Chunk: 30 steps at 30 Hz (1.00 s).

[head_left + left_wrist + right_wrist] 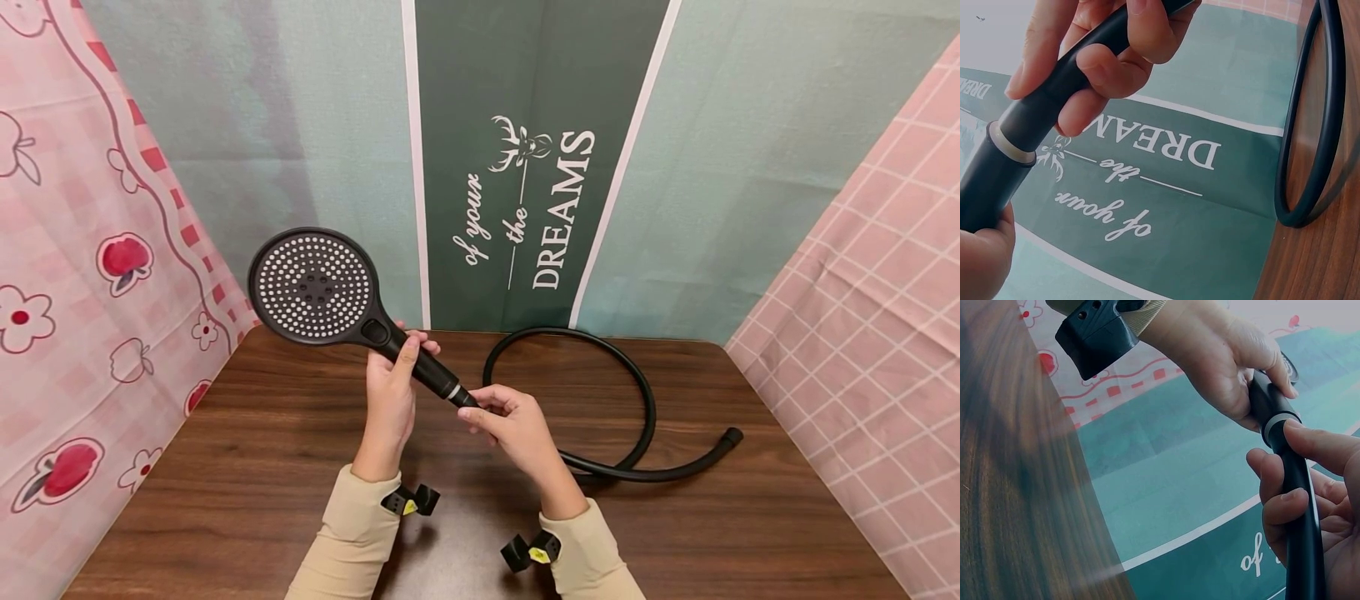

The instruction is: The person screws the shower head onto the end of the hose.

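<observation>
A black handheld shower head (313, 286) is held above the table, tilted, its round spray face with pale nozzles toward the head camera. My left hand (392, 392) grips its handle, thumb along the front. My right hand (517, 427) holds the end of a black shower hose (649, 400) at the bottom of the handle. In the left wrist view the hose end (1041, 106) lines up with the handle (988, 178), a pale ring showing between them. The right wrist view shows my right fingers (1285, 506) curled around the hose. Whether the threads are fully engaged is hidden.
The hose loops over the brown wooden table (247, 500), its free end (732, 437) lying to the right. A green printed cloth (525, 250) hangs behind the table. Pink patterned cloths (75, 333) flank it left and right. Each wrist wears a small black camera (516, 552).
</observation>
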Tool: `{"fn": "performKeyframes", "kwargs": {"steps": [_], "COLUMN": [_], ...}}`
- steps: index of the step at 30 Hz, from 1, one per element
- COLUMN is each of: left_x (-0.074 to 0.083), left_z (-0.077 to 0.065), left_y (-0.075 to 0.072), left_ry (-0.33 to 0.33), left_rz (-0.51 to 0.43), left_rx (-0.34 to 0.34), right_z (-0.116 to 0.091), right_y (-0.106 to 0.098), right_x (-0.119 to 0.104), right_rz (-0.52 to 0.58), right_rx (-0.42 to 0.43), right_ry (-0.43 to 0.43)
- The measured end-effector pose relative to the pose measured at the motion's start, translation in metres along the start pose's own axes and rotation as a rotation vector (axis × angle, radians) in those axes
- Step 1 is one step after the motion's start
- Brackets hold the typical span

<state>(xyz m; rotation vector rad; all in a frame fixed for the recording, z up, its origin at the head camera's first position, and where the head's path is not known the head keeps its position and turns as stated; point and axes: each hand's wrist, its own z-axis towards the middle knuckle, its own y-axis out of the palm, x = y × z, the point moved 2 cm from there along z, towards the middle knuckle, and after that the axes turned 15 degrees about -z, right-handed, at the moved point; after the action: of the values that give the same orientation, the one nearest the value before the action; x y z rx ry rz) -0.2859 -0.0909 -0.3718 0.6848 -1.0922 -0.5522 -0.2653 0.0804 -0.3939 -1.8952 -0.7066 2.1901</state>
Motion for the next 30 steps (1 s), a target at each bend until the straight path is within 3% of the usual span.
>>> {"fn": "performKeyframes", "kwargs": {"steps": [30], "left_x": [0.0001], "left_z": [0.0], "left_y": [0.0], "left_ry": [-0.001], "left_rz": [-0.02], "left_rx": [-0.015], "right_z": [-0.0002], "right_y": [-0.0001], "right_x": [-0.0004], "right_rz": [-0.007], "right_rx": [-0.011], "right_ry": [-0.028]}}
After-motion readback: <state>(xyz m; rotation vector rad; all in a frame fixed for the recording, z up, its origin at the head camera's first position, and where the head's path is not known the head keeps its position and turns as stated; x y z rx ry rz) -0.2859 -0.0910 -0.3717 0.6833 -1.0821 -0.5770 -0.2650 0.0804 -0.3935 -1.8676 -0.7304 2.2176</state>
